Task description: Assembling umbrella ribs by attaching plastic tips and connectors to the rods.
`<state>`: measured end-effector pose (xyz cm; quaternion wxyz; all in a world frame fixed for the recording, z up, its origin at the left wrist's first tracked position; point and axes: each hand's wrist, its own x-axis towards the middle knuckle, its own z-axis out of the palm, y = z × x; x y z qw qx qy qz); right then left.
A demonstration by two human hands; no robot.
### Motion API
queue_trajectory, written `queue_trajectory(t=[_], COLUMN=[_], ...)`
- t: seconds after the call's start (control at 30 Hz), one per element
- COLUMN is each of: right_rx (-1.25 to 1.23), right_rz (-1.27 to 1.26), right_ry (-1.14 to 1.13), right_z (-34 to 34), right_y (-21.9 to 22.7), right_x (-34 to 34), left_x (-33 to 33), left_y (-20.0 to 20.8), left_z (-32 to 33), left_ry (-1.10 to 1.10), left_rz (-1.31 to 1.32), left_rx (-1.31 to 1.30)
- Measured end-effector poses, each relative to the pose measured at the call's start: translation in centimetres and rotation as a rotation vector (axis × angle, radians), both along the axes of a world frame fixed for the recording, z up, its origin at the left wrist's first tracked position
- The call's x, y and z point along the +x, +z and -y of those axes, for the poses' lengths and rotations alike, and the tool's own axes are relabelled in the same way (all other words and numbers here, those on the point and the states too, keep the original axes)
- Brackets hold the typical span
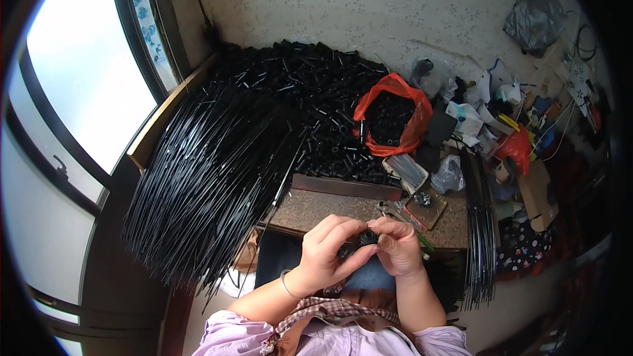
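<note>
Both hands meet above my lap, just in front of the table edge. Between their fingertips is a small black cylindrical part [368,237], its round ringed end facing up. My left hand [330,247] has its fingers and thumb closed around the part from the left, covering much of it. From the right, my right hand [398,245] pinches the same part with thumb and fingers. Beyond the hands lies a big heap of short black tubes [310,69], held back by a low brown strip [346,188] along its front.
A large bundle of long thin black rods [211,178] spreads over the left side. An open red plastic bag [419,115] holds small black pieces. Pliers [422,240], a clear tray [405,171] and more rods [480,237] are at right, beside mixed clutter.
</note>
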<state>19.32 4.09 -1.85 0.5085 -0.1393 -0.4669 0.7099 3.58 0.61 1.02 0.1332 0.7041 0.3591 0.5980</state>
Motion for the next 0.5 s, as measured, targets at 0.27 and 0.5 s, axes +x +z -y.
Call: queue_trajectory(t=[0.27,0.5], right_rx=[0.386,0.457], right_rz=[0.24,0.32], right_ry=[-0.466,-0.619], right_z=[2.1,2.8], right_y=[0.6,0.4], right_x=[-2.1,-3.1], left_x=[-0.4,-0.2], left_y=[-1.4,-1.8], left_z=[-0.3,0.4], left_ry=[-0.111,-0.151], left_rz=[-0.007,0.102], left_rx=[-0.044,-0.128])
